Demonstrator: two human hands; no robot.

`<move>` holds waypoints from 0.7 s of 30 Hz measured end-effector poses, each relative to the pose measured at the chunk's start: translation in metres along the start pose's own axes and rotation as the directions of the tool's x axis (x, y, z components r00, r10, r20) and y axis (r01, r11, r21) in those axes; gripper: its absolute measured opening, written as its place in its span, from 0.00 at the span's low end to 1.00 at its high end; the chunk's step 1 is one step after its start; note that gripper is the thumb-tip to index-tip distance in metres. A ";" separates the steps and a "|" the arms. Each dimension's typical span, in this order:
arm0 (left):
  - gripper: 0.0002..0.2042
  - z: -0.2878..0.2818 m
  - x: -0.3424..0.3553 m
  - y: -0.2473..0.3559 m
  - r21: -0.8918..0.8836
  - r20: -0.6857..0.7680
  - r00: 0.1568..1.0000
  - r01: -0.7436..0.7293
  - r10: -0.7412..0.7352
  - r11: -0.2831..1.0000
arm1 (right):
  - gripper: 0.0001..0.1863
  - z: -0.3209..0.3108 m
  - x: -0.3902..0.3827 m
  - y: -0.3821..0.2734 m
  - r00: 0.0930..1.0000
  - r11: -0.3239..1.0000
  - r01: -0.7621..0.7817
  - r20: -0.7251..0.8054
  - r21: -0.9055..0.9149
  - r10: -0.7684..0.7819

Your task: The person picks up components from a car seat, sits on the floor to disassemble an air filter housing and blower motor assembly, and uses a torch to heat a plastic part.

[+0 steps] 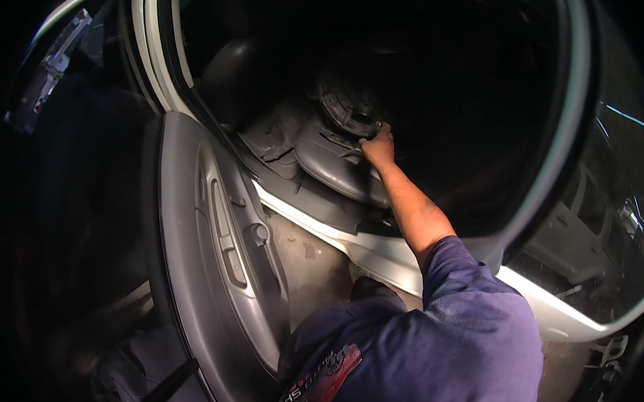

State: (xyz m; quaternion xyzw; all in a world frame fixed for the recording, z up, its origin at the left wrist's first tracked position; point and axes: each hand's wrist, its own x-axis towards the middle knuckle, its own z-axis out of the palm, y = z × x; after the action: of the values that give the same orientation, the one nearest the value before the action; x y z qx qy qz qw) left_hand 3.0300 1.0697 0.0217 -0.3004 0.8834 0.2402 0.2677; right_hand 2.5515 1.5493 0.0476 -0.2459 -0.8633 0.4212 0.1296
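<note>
Head view: a round dark part with an open hole sits inside the vehicle, just beyond a smooth grey seat section. The right hand is at the near right edge of this part, fingers bent and grip narrow; whether the fingers close on the edge cannot be told. The left hand is out of view. To the left of the seat section lies a flat dusty piece; its kind is unclear. The seat section and the white door sill lie between the person's body and the part; the right arm passes over both. The open door's grey panel bounds access on the left, and a curved frame on the right. Deep shadow hides the interior beyond. Concrete floor shows between panel and sill.
</note>
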 end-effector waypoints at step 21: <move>0.28 0.022 0.009 0.055 -0.196 0.114 0.986 0.141 -0.120 0.971 | 0.18 -0.063 0.192 -0.043 0.974 0.875 0.223 0.146 -0.430 -0.176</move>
State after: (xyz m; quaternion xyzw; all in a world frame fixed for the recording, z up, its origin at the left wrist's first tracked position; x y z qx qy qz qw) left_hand 2.9949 1.1174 0.0144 -0.3709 0.8178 0.3259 0.2955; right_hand 2.4034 1.6712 0.1231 -0.1567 -0.9626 0.2099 0.0686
